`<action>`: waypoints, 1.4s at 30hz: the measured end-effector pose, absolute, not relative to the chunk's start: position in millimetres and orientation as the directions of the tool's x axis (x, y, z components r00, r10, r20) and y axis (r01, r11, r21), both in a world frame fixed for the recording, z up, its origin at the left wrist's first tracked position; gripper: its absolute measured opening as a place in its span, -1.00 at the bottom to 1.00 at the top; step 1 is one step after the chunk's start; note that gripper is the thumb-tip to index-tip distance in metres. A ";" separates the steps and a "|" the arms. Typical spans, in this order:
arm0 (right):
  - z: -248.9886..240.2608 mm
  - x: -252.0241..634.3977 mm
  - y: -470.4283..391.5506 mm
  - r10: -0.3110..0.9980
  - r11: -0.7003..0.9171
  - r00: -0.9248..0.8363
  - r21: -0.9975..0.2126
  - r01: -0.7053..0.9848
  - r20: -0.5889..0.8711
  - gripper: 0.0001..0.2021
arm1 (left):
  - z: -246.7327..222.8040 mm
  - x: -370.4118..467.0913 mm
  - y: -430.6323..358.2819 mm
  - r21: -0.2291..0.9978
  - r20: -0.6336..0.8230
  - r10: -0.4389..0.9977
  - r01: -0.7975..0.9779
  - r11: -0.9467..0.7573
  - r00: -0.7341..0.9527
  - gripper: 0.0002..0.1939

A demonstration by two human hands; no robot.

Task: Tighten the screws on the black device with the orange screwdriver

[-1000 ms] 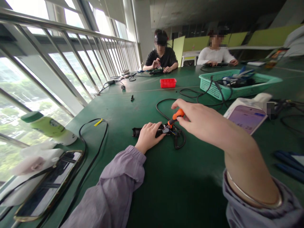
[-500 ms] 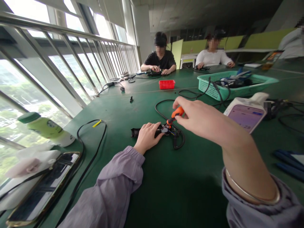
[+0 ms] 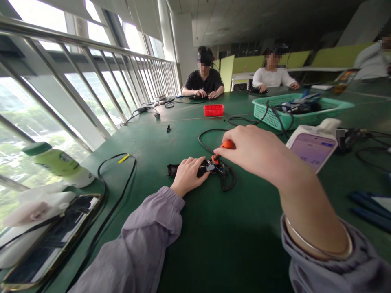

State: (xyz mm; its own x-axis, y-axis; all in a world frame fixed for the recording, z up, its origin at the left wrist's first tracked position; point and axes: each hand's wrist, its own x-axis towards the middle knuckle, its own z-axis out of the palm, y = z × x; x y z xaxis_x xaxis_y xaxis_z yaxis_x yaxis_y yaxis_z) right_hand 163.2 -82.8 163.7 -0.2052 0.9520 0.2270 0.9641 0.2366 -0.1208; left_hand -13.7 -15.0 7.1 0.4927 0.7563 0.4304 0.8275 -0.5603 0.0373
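Note:
On the green table lies a black cylindrical device [image 3: 172,170], its right end showing small inner parts and thin wires. My left hand [image 3: 190,174] is wrapped over its middle and presses it to the table. My right hand [image 3: 247,148] grips an orange and black screwdriver [image 3: 226,145] by its handle, above the device's right end. The screwdriver's tip meets the device near the wires, but the exact contact point is too small to tell. A black cable [image 3: 233,183] loops around the right end.
A red tray [image 3: 214,110] and a green basket [image 3: 275,119] of tools stand beyond my hands. A propped phone [image 3: 313,149] is at right, blue-handled pliers [image 3: 371,207] nearer. A bottle [image 3: 61,167] and phone [image 3: 51,244] lie left. People sit across the table.
My right hand has shifted slightly left and turned around the screwdriver handle, covering more of it. My left hand keeps its hold on the device. The view has moved slightly.

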 end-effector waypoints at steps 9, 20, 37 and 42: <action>160.4 155.5 -79.7 0.941 0.237 -0.189 -0.149 0.960 0.280 -0.77 | 9.5 -13.4 -15.4 0.030 0.421 0.760 0.830 -0.557 0.495 -0.57; 156.9 148.1 -76.2 0.946 0.214 -0.159 -0.176 0.961 0.284 -0.66 | 10.2 -12.8 -14.3 0.032 0.414 0.765 0.832 -0.554 0.494 -0.58; 152.7 143.5 -72.4 0.932 0.262 -0.207 -0.158 0.952 0.296 -0.70 | 9.6 -13.9 -12.5 0.062 0.427 0.757 0.819 -0.570 0.495 -0.60; 149.0 138.6 -73.1 0.906 0.288 -0.206 -0.183 0.940 0.371 -0.76 | 6.8 -15.6 -10.6 0.074 0.428 0.757 0.816 -0.573 0.493 -0.60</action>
State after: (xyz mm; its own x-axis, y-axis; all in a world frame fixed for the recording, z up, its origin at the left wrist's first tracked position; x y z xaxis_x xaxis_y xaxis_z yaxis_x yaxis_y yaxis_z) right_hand 138.6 -73.1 149.0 -0.2056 0.9057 0.3706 0.9398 0.2883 -0.1833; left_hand -15.6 -10.6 6.8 0.4930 0.7572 0.4285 0.8160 -0.5733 0.0743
